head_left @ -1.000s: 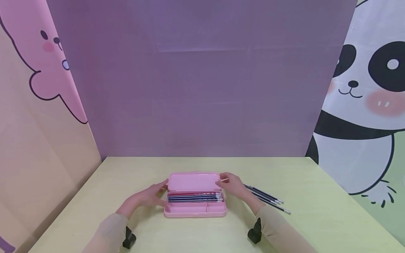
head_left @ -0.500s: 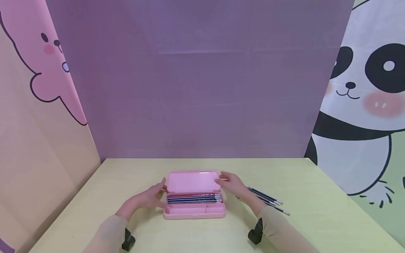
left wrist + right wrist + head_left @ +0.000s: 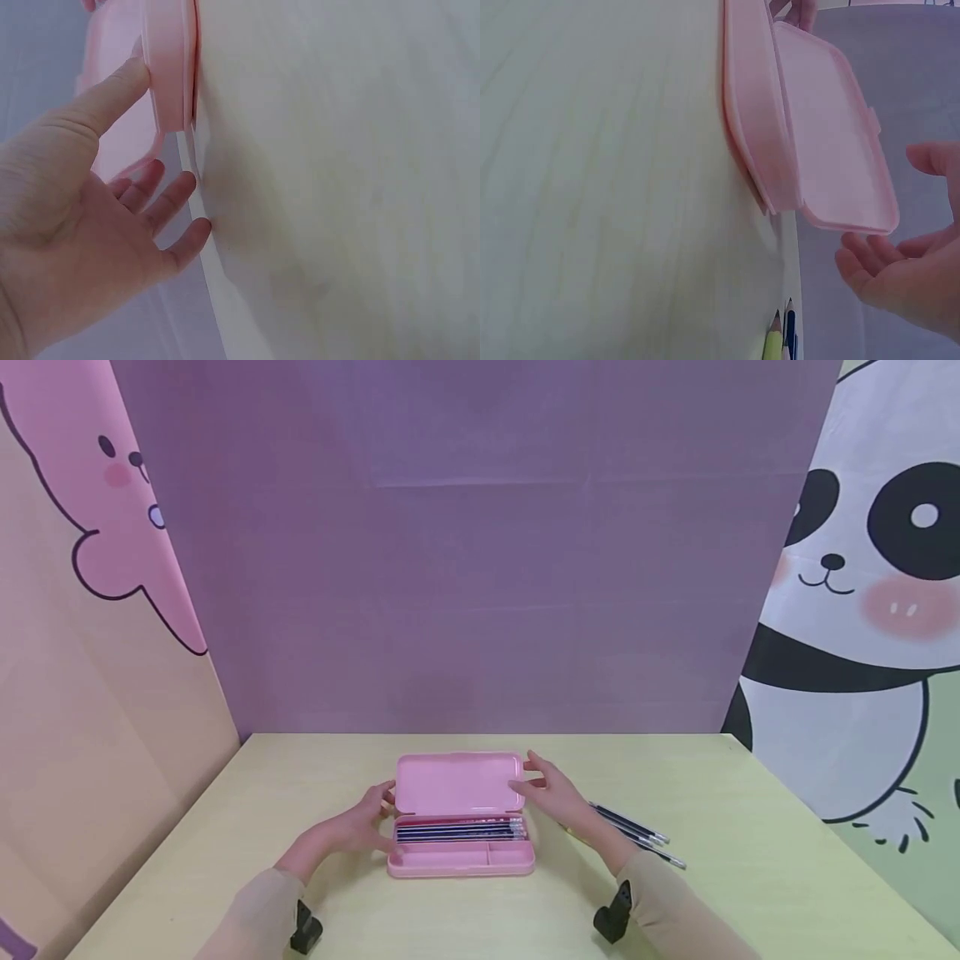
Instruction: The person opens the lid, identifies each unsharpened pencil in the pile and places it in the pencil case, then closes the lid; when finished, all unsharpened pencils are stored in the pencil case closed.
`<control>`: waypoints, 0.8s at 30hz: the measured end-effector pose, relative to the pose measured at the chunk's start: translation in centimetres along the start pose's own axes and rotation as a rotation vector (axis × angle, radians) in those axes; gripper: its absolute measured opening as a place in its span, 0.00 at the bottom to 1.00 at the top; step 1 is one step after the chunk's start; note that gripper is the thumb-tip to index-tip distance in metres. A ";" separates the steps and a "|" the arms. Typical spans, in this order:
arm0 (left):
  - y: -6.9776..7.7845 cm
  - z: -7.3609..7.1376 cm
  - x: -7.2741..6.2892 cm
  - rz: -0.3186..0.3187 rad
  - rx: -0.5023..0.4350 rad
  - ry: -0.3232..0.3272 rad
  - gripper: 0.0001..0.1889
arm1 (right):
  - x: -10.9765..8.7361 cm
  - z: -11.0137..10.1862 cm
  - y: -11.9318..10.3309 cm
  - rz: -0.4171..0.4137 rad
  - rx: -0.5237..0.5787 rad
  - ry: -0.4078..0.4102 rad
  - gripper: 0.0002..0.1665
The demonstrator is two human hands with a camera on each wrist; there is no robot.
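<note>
A pink pencil case (image 3: 442,858) lies on the table with its lid (image 3: 459,783) raised at the back. Several dark striped pencils (image 3: 457,832) lie side by side in its rear compartment. My left hand (image 3: 351,828) is at the case's left end, its thumb (image 3: 120,88) straight against the rim and its other fingers spread loosely. Beside the lid's right edge is my right hand (image 3: 557,795). Its fingertips (image 3: 855,251) sit right by the lid's corner (image 3: 885,225), while the thumb stands apart from the fingers.
Several loose dark pencils (image 3: 637,831) lie on the table (image 3: 330,768) to the right, partly behind the right forearm. A yellow-green pencil (image 3: 772,341) shows with them in the right wrist view. A purple backdrop (image 3: 480,568) stands behind the table.
The lid has tilted further up from its lower, flatter position, and my right fingers have risen along its right edge. My left hand has stayed nearly still at the case's left end.
</note>
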State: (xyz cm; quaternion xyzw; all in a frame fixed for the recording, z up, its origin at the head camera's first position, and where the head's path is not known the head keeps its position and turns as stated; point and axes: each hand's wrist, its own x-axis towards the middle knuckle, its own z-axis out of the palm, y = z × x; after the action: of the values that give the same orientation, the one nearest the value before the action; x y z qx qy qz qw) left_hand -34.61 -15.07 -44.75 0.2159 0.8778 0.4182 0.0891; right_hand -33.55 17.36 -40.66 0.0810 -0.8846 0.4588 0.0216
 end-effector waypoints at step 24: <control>0.2 -0.1 -0.8 0.055 0.029 0.011 0.36 | -3.5 -1.3 -0.2 -0.068 0.042 -0.044 0.19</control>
State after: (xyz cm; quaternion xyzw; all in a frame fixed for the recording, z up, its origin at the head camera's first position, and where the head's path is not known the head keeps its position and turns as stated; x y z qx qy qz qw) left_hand -33.88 -15.41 -44.50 0.2391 0.8780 0.4087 0.0697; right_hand -30.15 18.72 -40.10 0.1215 -0.8718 0.4744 0.0159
